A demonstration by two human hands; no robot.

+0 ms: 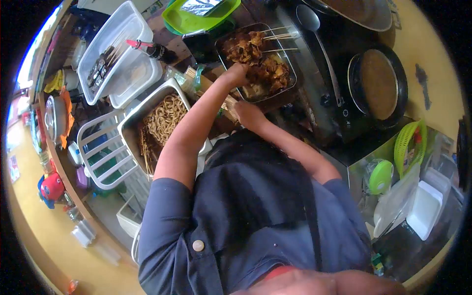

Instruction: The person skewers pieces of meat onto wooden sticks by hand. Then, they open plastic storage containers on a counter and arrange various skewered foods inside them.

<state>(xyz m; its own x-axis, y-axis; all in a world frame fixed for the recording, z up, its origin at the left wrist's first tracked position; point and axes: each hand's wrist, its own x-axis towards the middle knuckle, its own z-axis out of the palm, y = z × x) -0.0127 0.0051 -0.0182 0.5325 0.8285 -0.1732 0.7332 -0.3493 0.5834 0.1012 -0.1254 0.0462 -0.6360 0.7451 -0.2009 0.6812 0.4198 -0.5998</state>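
A metal tray (294, 73) ahead of me holds sauced, browned pieces of meat (273, 73), several of them on bamboo sticks that point right. My left hand (238, 74) reaches over the tray's near left edge, its fingers closed at the meat; what they grip is hidden. Closer to my body, my right hand (249, 115) is closed at the end of a bundle of bamboo skewers (229, 105). Its fingertips are partly hidden. Left of my left forearm, a white tub (126, 129) holds coiled, skewered pieces (164, 118) in brown sauce.
A pan of brown sauce (378, 83) and a long spoon (324, 51) are on the right. Clear plastic tubs (142, 29), a dark bottle (160, 51) and a green tray (201, 19) stand at the back left. White foam trays (425, 209) lie at lower right.
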